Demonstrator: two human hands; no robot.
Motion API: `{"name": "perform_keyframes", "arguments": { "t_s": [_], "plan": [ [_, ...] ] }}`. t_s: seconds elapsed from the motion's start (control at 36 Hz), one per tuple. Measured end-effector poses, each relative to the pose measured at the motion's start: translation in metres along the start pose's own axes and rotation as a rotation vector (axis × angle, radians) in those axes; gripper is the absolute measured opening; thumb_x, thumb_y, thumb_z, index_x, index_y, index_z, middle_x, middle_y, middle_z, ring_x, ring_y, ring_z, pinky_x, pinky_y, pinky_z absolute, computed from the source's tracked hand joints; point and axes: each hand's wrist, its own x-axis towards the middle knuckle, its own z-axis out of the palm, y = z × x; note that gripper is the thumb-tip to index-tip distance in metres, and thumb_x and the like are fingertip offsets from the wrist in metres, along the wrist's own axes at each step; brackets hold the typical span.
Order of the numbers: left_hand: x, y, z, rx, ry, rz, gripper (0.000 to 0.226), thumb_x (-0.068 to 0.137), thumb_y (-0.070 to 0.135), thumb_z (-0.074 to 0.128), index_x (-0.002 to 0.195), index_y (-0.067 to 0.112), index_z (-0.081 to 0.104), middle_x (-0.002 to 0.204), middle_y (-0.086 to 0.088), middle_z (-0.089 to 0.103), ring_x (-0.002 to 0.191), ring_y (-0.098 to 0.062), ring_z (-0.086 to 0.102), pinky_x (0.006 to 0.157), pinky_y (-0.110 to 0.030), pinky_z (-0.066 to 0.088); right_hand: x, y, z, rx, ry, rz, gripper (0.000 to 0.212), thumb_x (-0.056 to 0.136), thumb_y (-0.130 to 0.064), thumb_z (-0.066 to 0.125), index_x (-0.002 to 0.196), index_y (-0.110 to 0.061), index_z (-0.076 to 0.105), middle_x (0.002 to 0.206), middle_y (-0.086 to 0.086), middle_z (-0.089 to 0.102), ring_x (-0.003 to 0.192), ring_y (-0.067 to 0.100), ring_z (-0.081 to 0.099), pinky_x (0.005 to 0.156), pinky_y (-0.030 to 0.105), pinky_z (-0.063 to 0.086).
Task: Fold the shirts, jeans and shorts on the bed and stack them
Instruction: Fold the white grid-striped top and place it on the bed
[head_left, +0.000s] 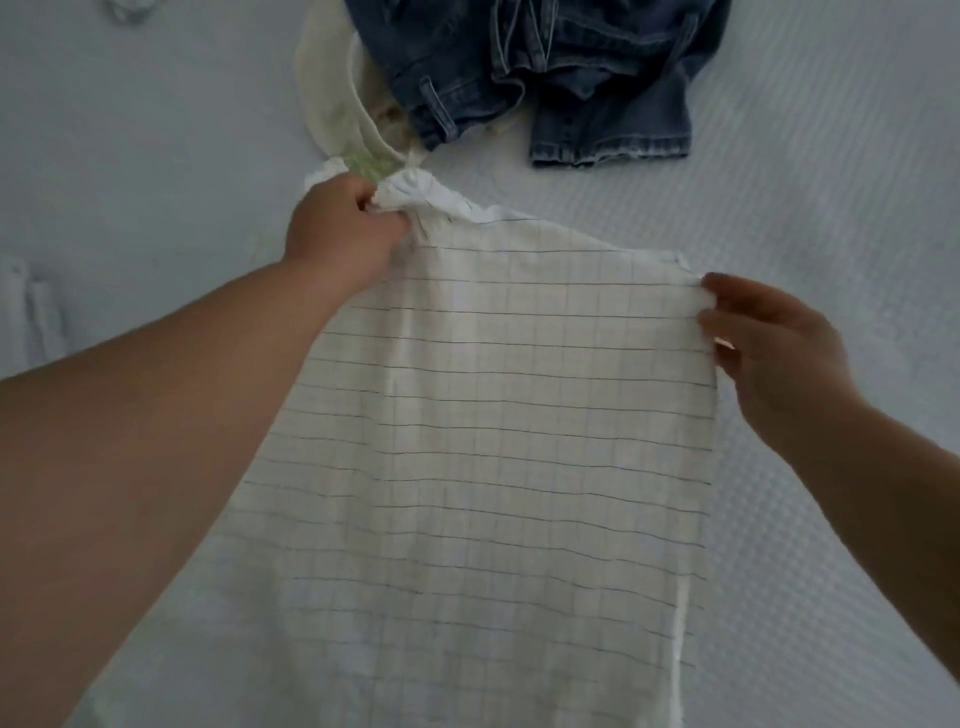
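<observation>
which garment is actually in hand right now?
The white grid-check shirt, gripped by left hand and right hand. The jeans lie untouched beyond.

No text, label, brand, number or sign can be read anywhere in the head view.

A home bedroom: clothes strewn on a quilted white bed (831, 156).

Thin matt checked cloth shirt (493, 415), faded denim jeans (545, 78), seemingly quilted bedcover (831, 182)
</observation>
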Motion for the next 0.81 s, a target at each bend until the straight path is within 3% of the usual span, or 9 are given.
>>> {"name": "perform_keyframes", "arguments": {
  "t_s": [0.06,0.14,0.28,0.39,0.5,0.58,0.67,0.75,0.81],
  "plan": [
    [0.003,0.002,0.012,0.02,0.01,0.014,0.01,0.082,0.029,0.059,0.084,0.02,0.056,0.077,0.006,0.052,0.074,-0.018,0.051,0.059,-0.027,0.035,0.017,-0.004,0.006,0.093,-0.016,0.138,0.031,0.077,-0.001,0.069,0.1,-0.022,0.067,0.08,-0.004,0.074,0.073,0.013,0.07,0.061,0.023,0.054],
    [0.004,0.003,0.03,-0.012,0.0,0.021,0.031,0.084,0.032,0.061,0.111,0.019,0.056,0.093,0.006,0.054,0.084,-0.017,0.052,0.069,-0.027,0.037,0.035,-0.004,0.013,0.077,-0.049,0.27,0.035,0.073,-0.002,0.073,0.103,-0.017,0.063,0.081,0.003,0.074,0.067,0.015,0.071,0.055,0.025,0.054],
    [0.002,-0.003,0.045,0.016,0.011,0.068,0.025,0.086,0.035,0.061,0.102,0.016,0.057,0.102,-0.002,0.058,0.083,-0.018,0.052,0.063,-0.027,0.036,0.058,-0.007,0.015,-0.272,0.097,0.088,0.033,0.074,-0.007,0.076,0.097,-0.027,0.063,0.097,-0.004,0.061,0.077,0.011,0.064,0.062,0.022,0.05],
    [0.007,-0.001,0.048,0.003,0.111,0.11,0.018,0.089,0.023,0.053,0.104,0.014,0.056,0.109,-0.006,0.056,0.082,-0.017,0.048,0.057,-0.021,0.03,0.078,-0.021,0.019,-0.395,0.174,-0.012,0.031,0.077,-0.014,0.075,0.103,-0.025,0.062,0.091,-0.009,0.059,0.075,0.006,0.059,0.064,0.018,0.048],
    [0.018,-0.001,0.051,-0.058,0.082,0.043,0.043,0.086,0.023,0.055,0.128,0.019,0.047,0.123,0.0,0.052,0.092,-0.014,0.047,0.073,-0.025,0.034,0.093,-0.026,0.03,-0.421,0.127,-0.01,0.035,0.074,-0.019,0.078,0.104,-0.024,0.062,0.09,-0.005,0.062,0.076,0.012,0.061,0.069,0.025,0.051],
    [0.011,-0.009,0.05,-0.034,0.007,0.083,0.068,0.081,0.023,0.061,0.142,0.025,0.031,0.141,0.001,0.04,0.116,-0.019,0.048,0.085,-0.025,0.035,0.091,-0.018,0.033,-0.4,0.164,0.052,0.023,0.075,-0.03,0.077,0.091,-0.023,0.062,0.085,-0.004,0.062,0.078,0.015,0.06,0.076,0.03,0.051],
    [-0.011,-0.027,0.041,0.027,0.043,0.16,0.071,0.081,0.022,0.059,0.145,0.028,0.027,0.145,0.001,0.035,0.123,-0.019,0.044,0.087,-0.026,0.033,0.08,-0.011,0.025,-0.419,0.224,0.087,0.015,0.083,-0.025,0.064,0.071,-0.02,0.056,0.071,-0.004,0.055,0.065,0.013,0.052,0.065,0.027,0.048],
    [-0.034,-0.053,0.029,0.077,0.075,0.151,0.061,0.084,0.023,0.058,0.141,0.024,0.037,0.139,-0.002,0.041,0.12,-0.02,0.046,0.089,-0.028,0.034,0.062,-0.002,0.008,-0.395,0.216,0.223,0.016,0.085,-0.008,0.054,0.071,-0.016,0.052,0.067,0.0,0.056,0.054,0.012,0.052,0.045,0.022,0.047],
    [-0.046,-0.072,0.021,0.098,0.089,0.066,0.056,0.085,0.023,0.058,0.138,0.022,0.04,0.137,-0.004,0.043,0.118,-0.022,0.048,0.092,-0.032,0.037,0.045,0.001,0.0,-0.31,0.169,0.331,0.018,0.086,0.004,0.052,0.072,-0.006,0.058,0.063,0.004,0.063,0.046,0.013,0.061,0.04,0.021,0.049]
  ]
}}
